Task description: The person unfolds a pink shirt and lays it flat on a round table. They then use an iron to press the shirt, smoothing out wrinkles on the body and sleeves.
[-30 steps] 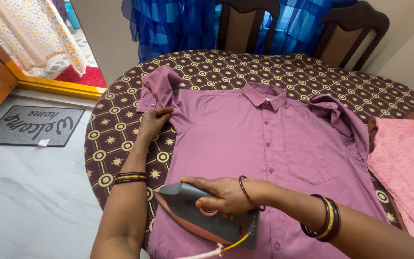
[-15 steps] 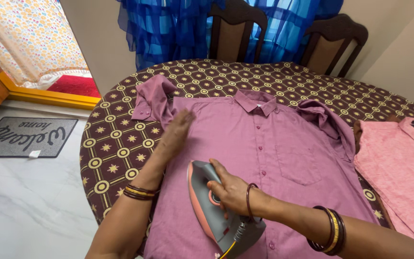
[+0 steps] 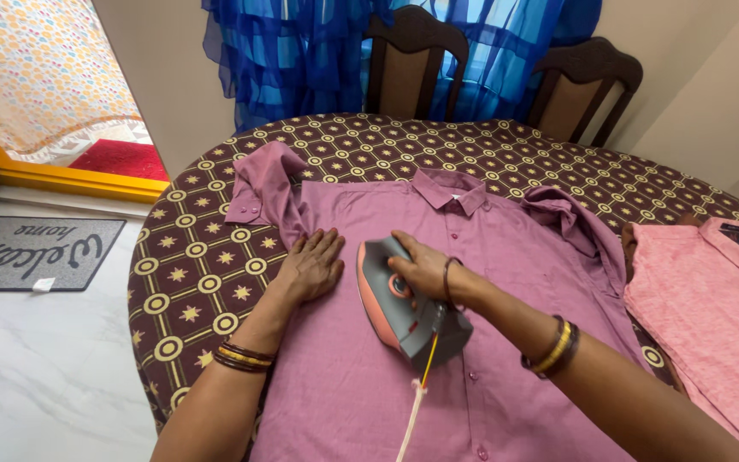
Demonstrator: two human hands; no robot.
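Head view, looking down: mauve shirt (image 3: 361,376) lies spread flat, buttoned front up, on the round worktop (image 3: 190,282), which has a brown cloth w/ gold star pattern. Collar points away from the person, hem toward them, so the shirt's long axis runs near-to-far.

Right hand (image 3: 421,269) is curled closed over the handle of the grey-and-orange iron (image 3: 399,299), fingers wrapped, wrist w/ bangles behind it. Iron sits soleplate-down on the shirt's chest, just left of the button placket. Its long axis is tilted: nose toward the far left, heel and yellow cord (image 3: 416,393) toward the person. Cord trails off the btm edge.

Left hand (image 3: 311,265) is flat, fingers spread and fully open, palm down on the cloth, gripping nothing. It rests just beside the iron's left flank, apart from it by a narrow strip of fabric, near where the left sleeve (image 3: 263,192) joins the body. Sleeve is bunched and folded up toward the far left.

So the iron's nose points at the shoulder area just beyond the left hand; that hand is the nearer one to the sleeve.

Pink shirt (image 3: 712,299) lies to the right, well apart. Two dark wooden chairs (image 3: 416,51) and blue curtain (image 3: 301,51) behind the worktop; grey doormat (image 3: 36,252) on the floor, left.
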